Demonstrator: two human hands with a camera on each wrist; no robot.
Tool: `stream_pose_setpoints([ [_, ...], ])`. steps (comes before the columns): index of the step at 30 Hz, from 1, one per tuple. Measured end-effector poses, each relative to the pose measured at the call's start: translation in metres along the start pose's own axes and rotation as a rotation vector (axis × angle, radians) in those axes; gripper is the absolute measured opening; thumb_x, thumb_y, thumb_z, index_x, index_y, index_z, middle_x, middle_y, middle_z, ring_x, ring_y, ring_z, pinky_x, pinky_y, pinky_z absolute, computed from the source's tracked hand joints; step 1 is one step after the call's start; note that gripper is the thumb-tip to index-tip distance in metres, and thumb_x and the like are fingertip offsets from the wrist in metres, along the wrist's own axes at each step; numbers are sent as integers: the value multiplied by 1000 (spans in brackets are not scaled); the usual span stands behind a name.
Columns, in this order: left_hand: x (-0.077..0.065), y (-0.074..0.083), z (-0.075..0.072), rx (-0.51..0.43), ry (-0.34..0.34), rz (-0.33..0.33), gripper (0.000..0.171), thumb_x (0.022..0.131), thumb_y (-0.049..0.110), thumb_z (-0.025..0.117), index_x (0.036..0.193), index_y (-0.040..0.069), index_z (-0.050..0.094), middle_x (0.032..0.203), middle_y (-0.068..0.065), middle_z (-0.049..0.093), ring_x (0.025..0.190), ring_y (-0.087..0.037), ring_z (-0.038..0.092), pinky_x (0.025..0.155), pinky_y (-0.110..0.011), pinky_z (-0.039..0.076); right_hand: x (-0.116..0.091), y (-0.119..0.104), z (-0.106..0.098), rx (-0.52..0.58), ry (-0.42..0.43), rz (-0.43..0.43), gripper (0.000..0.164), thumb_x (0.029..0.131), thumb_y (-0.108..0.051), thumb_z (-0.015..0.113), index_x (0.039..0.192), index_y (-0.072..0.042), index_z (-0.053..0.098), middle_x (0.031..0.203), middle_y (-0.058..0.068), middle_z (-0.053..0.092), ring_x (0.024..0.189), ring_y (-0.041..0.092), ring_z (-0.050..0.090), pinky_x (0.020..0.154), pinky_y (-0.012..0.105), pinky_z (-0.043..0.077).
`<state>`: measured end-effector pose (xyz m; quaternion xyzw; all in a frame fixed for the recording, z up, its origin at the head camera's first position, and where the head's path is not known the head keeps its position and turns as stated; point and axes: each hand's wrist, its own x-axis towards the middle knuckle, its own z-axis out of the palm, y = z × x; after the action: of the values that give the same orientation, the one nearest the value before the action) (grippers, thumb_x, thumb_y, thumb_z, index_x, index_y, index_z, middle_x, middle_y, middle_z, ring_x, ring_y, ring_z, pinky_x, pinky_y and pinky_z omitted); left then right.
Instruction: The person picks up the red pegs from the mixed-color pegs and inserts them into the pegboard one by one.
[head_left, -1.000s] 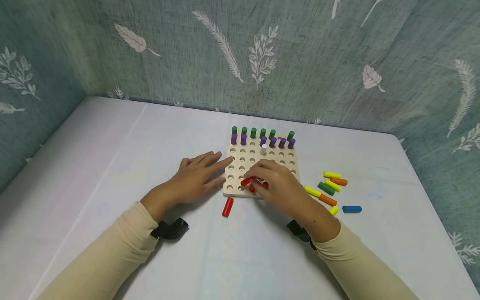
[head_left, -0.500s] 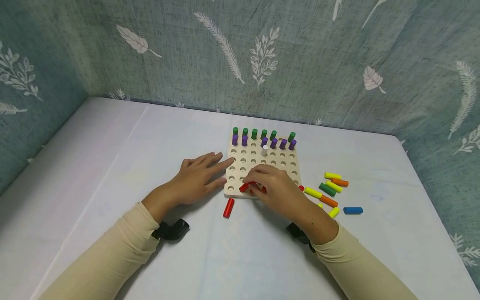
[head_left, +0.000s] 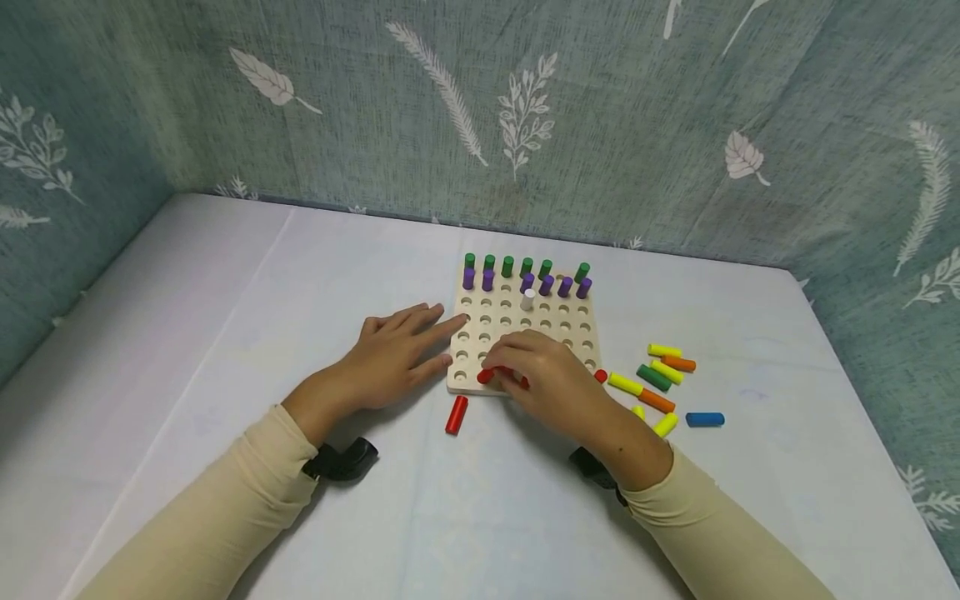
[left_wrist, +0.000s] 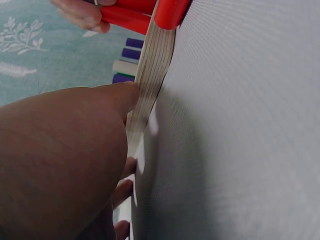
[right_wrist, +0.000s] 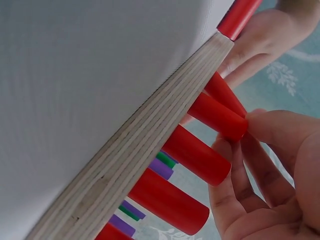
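Note:
A wooden pegboard (head_left: 495, 312) lies flat, with green pegs (head_left: 507, 267) standing along its far row, purple pegs (head_left: 547, 286) in the row before it, and a white peg (head_left: 528, 300) nearer. My right hand (head_left: 547, 382) pinches a slightly tilted red peg (head_left: 486, 376) between thumb and fingers, its lower end at the near row. Other red pegs (right_wrist: 170, 202) stand in that row beside it, mostly covered by this hand in the head view. Spread out, my left hand (head_left: 390, 354) touches the board's left side with its fingertips.
One loose red peg (head_left: 457, 415) lies in front of the board. To the right, several yellow pegs (head_left: 626, 384), orange pegs (head_left: 656, 401), a green peg (head_left: 654, 377) and a blue peg (head_left: 705, 419) lie scattered on the white cloth. A patterned curtain (head_left: 600, 150) hangs behind.
My right hand has shifted slightly toward the near edge, bringing the pinched red peg down to the near row. A red peg at the right corner has come into view. The left hand stays put.

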<state>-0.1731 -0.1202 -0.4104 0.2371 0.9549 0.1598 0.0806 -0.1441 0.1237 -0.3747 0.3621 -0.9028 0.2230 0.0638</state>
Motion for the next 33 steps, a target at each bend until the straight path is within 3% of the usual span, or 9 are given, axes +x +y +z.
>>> stream_pose_setpoints([
  [14, 1, 1, -2, -4, 4, 14, 61, 102, 49, 49, 158, 40, 26, 165, -6, 28, 154, -31, 22, 106, -60, 26, 1, 2, 1, -8, 26, -49, 23, 83, -5, 80, 105, -10, 78, 107, 0, 76, 103, 17, 69, 91, 30, 56],
  [33, -1, 1, -4, -15, -11, -1, 61, 102, 49, 49, 158, 40, 26, 165, -6, 28, 154, -31, 22, 106, -59, 26, 1, 0, 1, 15, -35, -18, 20, 88, -10, 77, 108, -12, 77, 109, -2, 76, 105, 16, 69, 93, 32, 55],
])
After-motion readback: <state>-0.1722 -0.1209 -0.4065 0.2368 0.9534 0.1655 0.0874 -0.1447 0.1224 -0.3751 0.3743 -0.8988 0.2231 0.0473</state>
